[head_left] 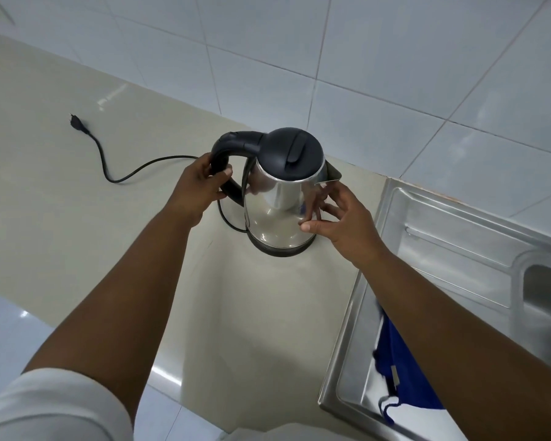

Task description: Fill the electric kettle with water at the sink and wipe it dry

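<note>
A steel electric kettle (277,202) with a black lid and black handle stands upright on its black base on the beige counter (77,202). My left hand (194,189) is wrapped around the handle. My right hand (341,218) rests its fingertips against the kettle's right side, just under the spout, fingers spread. The lid is closed. A steel sink (458,249) lies to the right, its basin partly visible at the right edge. A blue cloth (401,370) lies on the sink's drainboard, partly hidden by my right forearm.
A black power cord (134,170) runs left from the base to an unplugged plug (77,122) lying on the counter. White tiled wall behind the counter. The counter's front edge runs along the lower left, with tiled floor below.
</note>
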